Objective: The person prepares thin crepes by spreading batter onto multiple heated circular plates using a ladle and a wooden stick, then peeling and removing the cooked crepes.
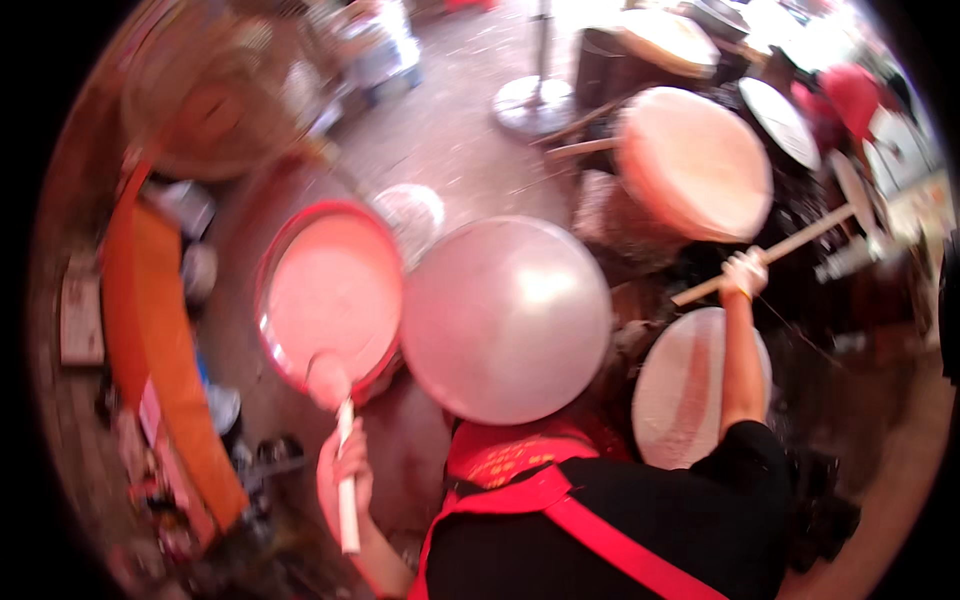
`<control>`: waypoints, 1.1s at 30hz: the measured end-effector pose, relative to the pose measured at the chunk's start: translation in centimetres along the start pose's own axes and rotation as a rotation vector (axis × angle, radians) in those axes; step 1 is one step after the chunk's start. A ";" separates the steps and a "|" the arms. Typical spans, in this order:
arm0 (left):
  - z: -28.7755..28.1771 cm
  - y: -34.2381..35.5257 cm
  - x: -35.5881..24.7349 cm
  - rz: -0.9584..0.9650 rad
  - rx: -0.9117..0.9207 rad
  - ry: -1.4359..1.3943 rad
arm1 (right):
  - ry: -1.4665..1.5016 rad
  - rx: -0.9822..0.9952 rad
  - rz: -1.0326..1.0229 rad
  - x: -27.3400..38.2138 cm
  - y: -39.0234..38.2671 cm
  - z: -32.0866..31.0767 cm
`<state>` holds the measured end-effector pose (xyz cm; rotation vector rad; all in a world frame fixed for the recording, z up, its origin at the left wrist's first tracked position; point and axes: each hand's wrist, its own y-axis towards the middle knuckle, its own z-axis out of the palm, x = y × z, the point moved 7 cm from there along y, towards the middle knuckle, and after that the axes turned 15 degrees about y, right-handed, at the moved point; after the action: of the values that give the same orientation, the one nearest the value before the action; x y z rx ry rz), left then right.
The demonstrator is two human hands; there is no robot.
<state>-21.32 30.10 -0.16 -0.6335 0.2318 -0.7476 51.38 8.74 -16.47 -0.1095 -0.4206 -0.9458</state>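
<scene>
My left hand (350,465) is closed around the pale handle of a ladle (328,380). The ladle's bowl is at the near rim of a red-rimmed basin (262,310) and carries pink liquid. Smooth pink liquid (335,290) fills much of that basin. My right hand (745,272) grips a long wooden stick (808,235) on the right; its far end meets a pale oval piece. Between my hands, close to the basin, lies a large round grey metal surface (505,320). Below my right forearm is a round whitish surface with a reddish band (690,390).
Beyond my right hand stands a round, pale orange-topped drum-like vessel (695,165); another pale round top (665,42) is behind it. A metal stand base (533,105) rests on the floor ahead. A large fan-like round cage (220,95) is far left, above an orange panel (165,330).
</scene>
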 end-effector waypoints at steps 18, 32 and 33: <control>-12.9 23.5 -35.5 0.632 -0.556 2.203 | -1.753 0.807 0.383 -64.0 -31.4 32.1; 3.7 19.9 -20.1 0.010 0.290 0.156 | -1.565 0.756 0.550 -54.7 -35.3 34.4; 6.7 17.9 -19.9 0.053 0.314 0.232 | -1.503 0.774 0.522 -53.8 -35.1 35.2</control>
<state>-22.85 56.99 -6.31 -0.2414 0.3353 -0.7863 -14.98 38.83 -8.77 -0.1960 -1.9943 0.0330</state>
